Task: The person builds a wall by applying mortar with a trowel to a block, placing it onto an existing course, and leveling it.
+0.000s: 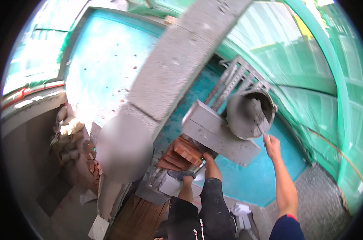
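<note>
My right hand (272, 147) is closed round the handle of a trowel (260, 120), with my arm reaching up from the lower right. The grey, mortar-smeared blade lies in the mouth of a tilted bucket (234, 127). Part of the bucket's inside is blurred, so its contents are hard to make out. Beneath the bucket is a long grey block (219, 132), with its near end sticking out. Only a sliver of skin, apparently my left hand (159, 239), shows at the bottom edge beside my black shorts; its fingers cannot be made out.
Red bricks (187, 152) are stacked by my feet. A metal stand (233, 80) rises behind the bucket. A grey block wall (165, 68) runs diagonally on the left. Blue-coated floor (233, 176) lies below, green netting (293, 68) hangs at right, and rubble (71, 132) is heaped far left.
</note>
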{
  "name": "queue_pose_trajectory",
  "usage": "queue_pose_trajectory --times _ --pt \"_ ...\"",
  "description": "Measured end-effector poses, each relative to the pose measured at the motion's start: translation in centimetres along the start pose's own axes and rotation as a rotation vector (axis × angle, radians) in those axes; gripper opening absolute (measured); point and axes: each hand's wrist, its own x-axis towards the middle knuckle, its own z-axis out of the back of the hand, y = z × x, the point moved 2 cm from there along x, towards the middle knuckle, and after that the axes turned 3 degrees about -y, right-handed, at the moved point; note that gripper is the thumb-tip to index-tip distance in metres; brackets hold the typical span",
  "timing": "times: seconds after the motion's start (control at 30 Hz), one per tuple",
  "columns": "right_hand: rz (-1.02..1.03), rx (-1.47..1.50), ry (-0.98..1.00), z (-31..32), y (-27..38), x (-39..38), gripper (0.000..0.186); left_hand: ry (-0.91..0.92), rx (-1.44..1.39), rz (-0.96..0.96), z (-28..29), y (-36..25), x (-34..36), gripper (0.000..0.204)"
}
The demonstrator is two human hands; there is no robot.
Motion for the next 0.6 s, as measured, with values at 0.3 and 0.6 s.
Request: queue_pose_trajectory --times 0.3,0.6 --pt "0.398 0.632 0.064 -2.9 21.9 -16.6 0.029 0.062 0.044 -0.289 -2.9 1.0 3.1 0.024" --pt "0.662 0.497 -0.054 -19.3 29.7 -13.1 0.015 0.056 -0.205 -0.213 -1.1 8.5 4.0 0.019"
